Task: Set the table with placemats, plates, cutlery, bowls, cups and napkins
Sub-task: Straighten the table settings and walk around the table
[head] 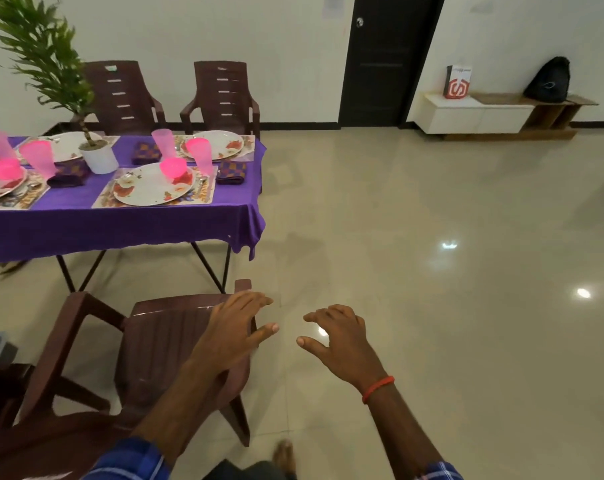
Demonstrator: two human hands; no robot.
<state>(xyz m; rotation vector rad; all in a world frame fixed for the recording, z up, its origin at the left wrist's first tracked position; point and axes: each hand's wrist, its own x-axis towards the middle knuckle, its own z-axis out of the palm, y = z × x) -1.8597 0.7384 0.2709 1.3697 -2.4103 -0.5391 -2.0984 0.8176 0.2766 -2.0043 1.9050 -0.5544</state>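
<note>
The left hand (234,327) is over the near brown chair (148,341), fingers spread and loose, holding nothing. The right hand (342,337) hangs just as slack above the floor. Beyond, at the near right corner of the table (68,216), a plate (144,188) carrying a pink bowl (172,168) lies on a placemat (103,199). A cup (201,155) and a napkin (231,171) sit toward the tabletop's right edge.

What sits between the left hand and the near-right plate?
Head view: from left hand, the brown chair's rim, bare floor with table legs, then the purple tablecloth's hanging edge before the plate.
</note>
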